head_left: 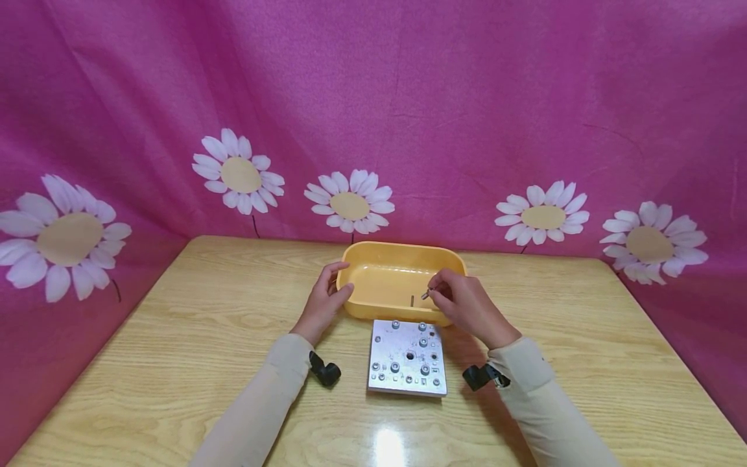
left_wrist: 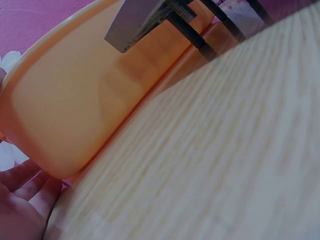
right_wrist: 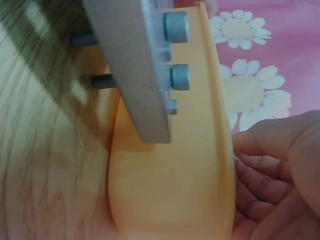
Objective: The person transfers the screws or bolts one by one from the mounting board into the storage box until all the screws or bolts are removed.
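Note:
A yellow plastic basin (head_left: 373, 313) stands on the table, its outer wall close up in the left wrist view. My left hand (head_left: 324, 303) holds the basin's left end, thumb at the rim and fingers along the outside. Above the basin's right part, my right hand (head_left: 469, 308) pinches a small metal screw (head_left: 426, 295) between thumb and fingertips. A thin dark pin or screw (head_left: 412, 301) lies in the basin below it. In front of the basin is a square metal plate (head_left: 403, 350) with several socket-head bolts (right_wrist: 176, 27); threaded ends (left_wrist: 185, 30) stick out beneath it.
The wooden table (head_left: 233, 311) carries the basin and plate. A pink curtain (head_left: 373, 97) printed with white daisies hangs behind and at both sides. Small black wrist cameras (head_left: 324, 370) are strapped over both sleeves, on either side of the plate.

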Available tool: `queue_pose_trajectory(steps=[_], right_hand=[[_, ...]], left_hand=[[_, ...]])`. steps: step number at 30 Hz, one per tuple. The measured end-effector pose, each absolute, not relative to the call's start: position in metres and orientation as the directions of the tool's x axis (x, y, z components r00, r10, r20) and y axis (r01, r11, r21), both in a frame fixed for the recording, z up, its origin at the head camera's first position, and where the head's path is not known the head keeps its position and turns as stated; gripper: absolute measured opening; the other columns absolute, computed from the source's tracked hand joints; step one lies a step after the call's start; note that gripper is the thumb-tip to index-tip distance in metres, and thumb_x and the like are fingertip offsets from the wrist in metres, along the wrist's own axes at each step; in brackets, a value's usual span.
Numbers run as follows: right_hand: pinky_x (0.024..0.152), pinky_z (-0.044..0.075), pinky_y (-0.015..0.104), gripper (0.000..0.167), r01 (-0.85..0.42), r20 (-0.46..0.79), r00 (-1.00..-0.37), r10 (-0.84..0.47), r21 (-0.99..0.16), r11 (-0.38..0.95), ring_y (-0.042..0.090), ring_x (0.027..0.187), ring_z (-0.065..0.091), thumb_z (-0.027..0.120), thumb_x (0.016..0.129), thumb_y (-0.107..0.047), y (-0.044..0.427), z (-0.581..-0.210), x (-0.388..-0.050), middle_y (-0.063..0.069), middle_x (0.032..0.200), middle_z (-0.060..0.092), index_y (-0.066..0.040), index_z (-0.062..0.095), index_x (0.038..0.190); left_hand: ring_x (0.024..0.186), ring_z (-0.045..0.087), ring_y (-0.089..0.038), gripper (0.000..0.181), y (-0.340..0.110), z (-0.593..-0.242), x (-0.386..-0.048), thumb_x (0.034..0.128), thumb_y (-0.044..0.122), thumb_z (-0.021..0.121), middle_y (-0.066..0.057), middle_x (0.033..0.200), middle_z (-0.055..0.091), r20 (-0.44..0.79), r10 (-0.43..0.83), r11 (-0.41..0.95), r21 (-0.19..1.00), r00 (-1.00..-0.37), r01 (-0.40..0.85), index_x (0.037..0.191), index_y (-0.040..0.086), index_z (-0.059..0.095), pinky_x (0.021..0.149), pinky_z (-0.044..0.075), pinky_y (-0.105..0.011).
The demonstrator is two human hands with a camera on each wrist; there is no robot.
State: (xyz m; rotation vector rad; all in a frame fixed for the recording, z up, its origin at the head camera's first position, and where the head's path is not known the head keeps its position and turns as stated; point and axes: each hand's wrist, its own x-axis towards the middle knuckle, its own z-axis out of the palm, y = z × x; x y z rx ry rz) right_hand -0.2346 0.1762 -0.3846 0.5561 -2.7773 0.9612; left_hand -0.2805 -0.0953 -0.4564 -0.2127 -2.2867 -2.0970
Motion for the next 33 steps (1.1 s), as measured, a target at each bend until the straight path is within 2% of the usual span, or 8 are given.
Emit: queue_pose_trajectory(steps=[17,24,33], right_hand=[[0.066,0.051,0.028,0.011,-0.368,0.242,-0.929,-0.28,-0.532,0.762,0.017,0.073,0.054,0.068,0.088,-0.008,0.178,-0.398,-0.242,0.001,0.084,0.063,-0.008,0.061,0.097],[0.065,0.048,0.029,0.008,-0.398,0.282,-0.914,-0.291,-0.495,0.772,0.016,0.072,0.053,0.067,0.088,-0.007,0.178,-0.4,-0.244,0.0,0.08,0.061,-0.008,0.062,0.094],[0.065,0.048,0.029,0.008,-0.364,0.232,-0.931,-0.284,-0.504,0.783,0.018,0.073,0.052,0.067,0.089,-0.008,0.178,-0.398,-0.243,0.002,0.082,0.061,-0.007,0.063,0.096]], left_hand=[[0.133,0.04,-0.023,0.044,-0.096,-0.455,-0.279,0.0946,0.014,0.059,-0.006,0.144,0.041,0.123,0.104,0.08,0.988,-0.987,0.131,0.136,0.017,0.047,0.108,0.036,-0.037],[0.132,0.041,-0.023,0.043,-0.095,-0.455,-0.279,0.0941,0.011,0.059,-0.009,0.142,0.043,0.142,0.092,0.078,0.986,-0.986,0.149,0.135,0.017,0.047,0.11,0.034,-0.036],[0.13,0.044,-0.021,0.041,-0.095,-0.458,-0.281,0.0938,0.011,0.059,-0.006,0.139,0.045,0.143,0.08,0.086,0.985,-0.986,0.15,0.133,0.02,0.049,0.108,0.036,-0.035]])
